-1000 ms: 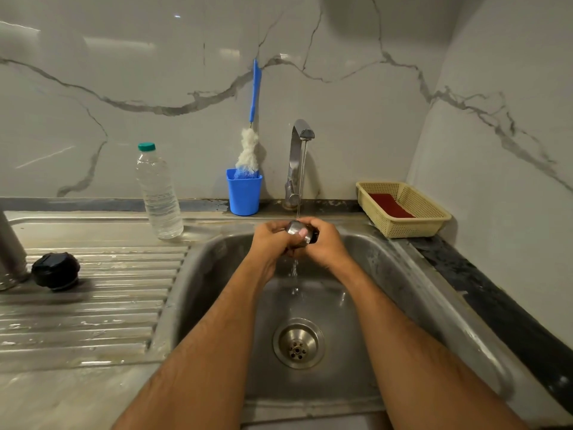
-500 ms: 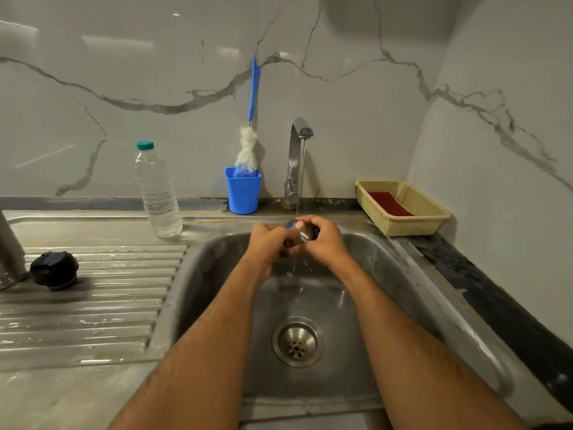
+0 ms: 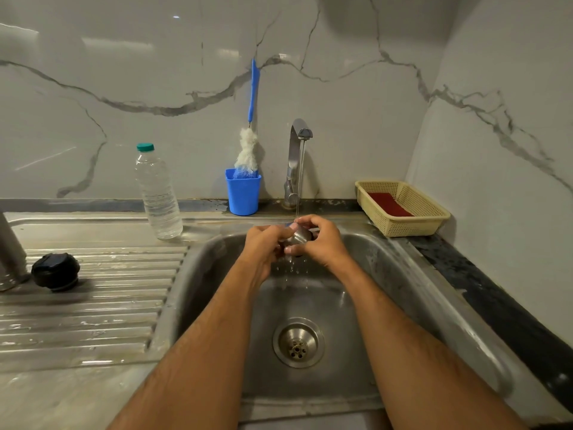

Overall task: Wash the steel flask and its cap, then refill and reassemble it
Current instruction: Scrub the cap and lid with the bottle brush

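Under the marble wall sits a big steel sink (image 3: 387,274), with a ridged draining board (image 3: 102,305) on its left side. Over the sink bowl, two bare arms reach in. Both hands meet under a thin stream of water from the tap (image 3: 298,159). The left hand (image 3: 266,243) and the right hand (image 3: 322,240) both have their fingers curled around a small shiny steel cap (image 3: 299,237), and drops fall from it toward the drain (image 3: 298,342). At the far left edge, part of the steel flask (image 3: 11,256) stands on the draining board. A black lid (image 3: 55,271) lies just beside it. A clear water bottle (image 3: 158,193) with a green top stands behind the board. A yellow basket (image 3: 415,221) holds something red. A blue cup (image 3: 243,192) holds a fluffy bottle brush (image 3: 248,150).
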